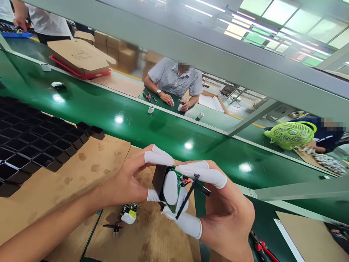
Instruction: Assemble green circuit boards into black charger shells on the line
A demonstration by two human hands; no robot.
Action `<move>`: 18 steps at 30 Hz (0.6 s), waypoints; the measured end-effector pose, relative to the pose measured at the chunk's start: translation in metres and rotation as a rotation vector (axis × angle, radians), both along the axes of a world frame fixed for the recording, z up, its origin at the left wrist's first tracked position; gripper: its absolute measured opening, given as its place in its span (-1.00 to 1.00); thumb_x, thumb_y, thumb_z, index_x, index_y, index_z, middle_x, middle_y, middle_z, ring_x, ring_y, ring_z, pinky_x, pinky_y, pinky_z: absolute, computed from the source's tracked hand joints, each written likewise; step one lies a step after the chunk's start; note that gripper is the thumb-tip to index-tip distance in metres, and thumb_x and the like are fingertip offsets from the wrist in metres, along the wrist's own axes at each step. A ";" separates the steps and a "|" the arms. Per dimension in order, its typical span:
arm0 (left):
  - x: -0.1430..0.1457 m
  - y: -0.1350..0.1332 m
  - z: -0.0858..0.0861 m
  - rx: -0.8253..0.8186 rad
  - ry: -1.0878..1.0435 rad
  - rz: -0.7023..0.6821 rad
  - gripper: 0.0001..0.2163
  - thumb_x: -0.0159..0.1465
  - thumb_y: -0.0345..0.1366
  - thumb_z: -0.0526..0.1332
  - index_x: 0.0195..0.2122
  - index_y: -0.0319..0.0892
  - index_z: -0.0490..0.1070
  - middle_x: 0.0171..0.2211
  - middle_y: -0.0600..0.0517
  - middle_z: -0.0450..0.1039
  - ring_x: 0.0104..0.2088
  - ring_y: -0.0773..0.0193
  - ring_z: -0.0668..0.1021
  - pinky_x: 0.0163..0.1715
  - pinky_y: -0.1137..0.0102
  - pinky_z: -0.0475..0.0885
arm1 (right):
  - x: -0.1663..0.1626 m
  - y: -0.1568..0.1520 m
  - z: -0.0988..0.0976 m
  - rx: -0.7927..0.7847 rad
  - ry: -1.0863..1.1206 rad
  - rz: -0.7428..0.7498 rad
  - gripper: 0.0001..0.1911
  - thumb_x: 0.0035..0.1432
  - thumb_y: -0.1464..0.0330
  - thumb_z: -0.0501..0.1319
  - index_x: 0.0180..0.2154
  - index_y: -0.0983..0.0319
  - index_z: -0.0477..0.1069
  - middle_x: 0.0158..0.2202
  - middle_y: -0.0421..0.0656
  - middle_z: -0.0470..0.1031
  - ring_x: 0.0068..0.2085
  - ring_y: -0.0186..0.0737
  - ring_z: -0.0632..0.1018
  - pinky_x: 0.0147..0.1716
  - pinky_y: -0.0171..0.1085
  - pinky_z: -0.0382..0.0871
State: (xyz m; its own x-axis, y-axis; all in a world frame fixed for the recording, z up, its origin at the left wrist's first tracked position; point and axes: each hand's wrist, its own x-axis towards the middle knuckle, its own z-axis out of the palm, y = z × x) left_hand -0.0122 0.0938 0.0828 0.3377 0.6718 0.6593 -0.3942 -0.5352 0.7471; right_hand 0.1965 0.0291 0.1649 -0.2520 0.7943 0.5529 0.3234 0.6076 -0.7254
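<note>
My left hand (pixel 127 178), with white finger cots on thumb and fingertip, grips a black plastic housing (pixel 158 178) by its sides. My right hand (pixel 226 207), also in white finger cots, pinches a green circuit board (pixel 179 179) at the housing's open end. How deep the board sits inside, I cannot tell. A white oval patch (pixel 171 188) covers part of the board. Red and dark wires run from it towards a thin black end plate (pixel 188 198) near my right fingers. Below my left hand, another circuit board (pixel 130 213) lies on the cardboard beside a black plug piece (pixel 114 228).
Rows of black housings (pixel 40 142) stand at left on cardboard (pixel 95 171). Red-handled pliers (pixel 263 247) lie at lower right. Beyond runs a green belt (pixel 131 125) with small white parts. A co-worker (pixel 177 80) sits across it; a green fan (pixel 291 134) stands at right. A metal beam (pixel 174 40) crosses above.
</note>
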 end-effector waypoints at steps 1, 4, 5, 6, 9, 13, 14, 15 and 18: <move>0.000 0.000 0.000 -0.009 -0.002 0.003 -0.33 0.16 -0.37 0.69 0.28 0.05 0.59 0.15 -0.12 0.61 0.17 -0.01 0.64 0.19 0.18 0.61 | 0.000 0.000 0.000 0.000 0.001 0.004 -0.23 -0.04 0.47 0.72 0.19 0.02 0.60 0.00 -0.07 0.68 -0.03 0.09 0.69 -0.13 -0.03 0.64; 0.001 -0.001 0.001 -0.024 -0.007 0.009 -0.31 0.13 -0.38 0.70 0.28 0.07 0.60 0.15 -0.11 0.63 0.18 -0.01 0.64 0.21 0.19 0.59 | 0.001 0.000 -0.002 -0.007 0.011 0.016 -0.19 -0.06 0.51 0.72 0.20 0.01 0.59 0.03 -0.07 0.67 -0.01 0.10 0.68 -0.09 -0.02 0.64; 0.001 -0.001 0.001 -0.024 -0.009 0.005 -0.30 0.13 -0.38 0.70 0.28 0.07 0.59 0.16 -0.11 0.62 0.19 -0.01 0.64 0.21 0.19 0.60 | 0.001 0.000 -0.002 -0.010 0.014 0.018 -0.18 -0.07 0.52 0.72 0.21 0.01 0.59 0.03 -0.07 0.67 -0.01 0.10 0.68 -0.09 -0.01 0.64; 0.001 -0.001 0.001 -0.024 -0.011 0.001 -0.30 0.12 -0.39 0.70 0.29 0.07 0.59 0.17 -0.11 0.62 0.19 -0.01 0.64 0.20 0.20 0.60 | 0.001 0.000 -0.002 -0.012 0.017 0.020 -0.17 -0.07 0.53 0.72 0.21 0.01 0.59 0.03 -0.08 0.67 -0.01 0.10 0.68 -0.09 -0.01 0.63; 0.001 -0.001 0.001 -0.025 -0.006 -0.011 -0.29 0.13 -0.40 0.70 0.29 0.06 0.59 0.19 -0.12 0.60 0.19 -0.01 0.64 0.19 0.20 0.60 | 0.001 0.000 -0.002 -0.012 0.019 0.021 -0.15 -0.08 0.55 0.71 0.22 0.00 0.59 0.04 -0.08 0.67 -0.01 0.09 0.67 -0.09 -0.02 0.62; 0.001 -0.001 0.001 -0.023 0.006 -0.011 -0.30 0.14 -0.40 0.69 0.29 0.06 0.59 0.16 -0.10 0.62 0.21 -0.01 0.62 0.21 0.21 0.57 | 0.002 0.000 -0.001 -0.016 0.004 0.023 -0.17 -0.05 0.54 0.71 0.22 -0.01 0.58 0.04 -0.09 0.66 0.01 0.08 0.67 -0.06 -0.02 0.61; 0.001 -0.001 0.001 -0.021 0.005 -0.012 -0.30 0.14 -0.40 0.69 0.30 0.06 0.58 0.15 -0.10 0.62 0.21 -0.01 0.62 0.21 0.21 0.56 | 0.002 -0.001 -0.001 -0.015 0.003 0.025 -0.17 -0.04 0.54 0.71 0.22 -0.01 0.58 0.04 -0.09 0.65 0.01 0.08 0.67 -0.04 -0.02 0.61; 0.001 -0.001 0.001 -0.021 0.008 -0.018 -0.30 0.15 -0.40 0.69 0.30 0.06 0.58 0.15 -0.10 0.62 0.21 -0.01 0.62 0.21 0.21 0.56 | 0.002 -0.001 0.000 -0.014 0.000 0.024 -0.17 -0.04 0.54 0.71 0.23 -0.01 0.58 0.04 -0.10 0.65 0.00 0.07 0.67 -0.05 -0.02 0.60; 0.000 -0.002 0.003 -0.027 0.016 -0.026 -0.32 0.17 -0.42 0.67 0.30 0.06 0.58 0.15 -0.10 0.60 0.19 0.00 0.62 0.18 0.22 0.59 | 0.002 -0.001 0.001 -0.009 -0.019 0.019 -0.19 -0.02 0.54 0.69 0.22 0.01 0.58 0.03 -0.11 0.65 -0.03 0.04 0.67 -0.10 -0.06 0.57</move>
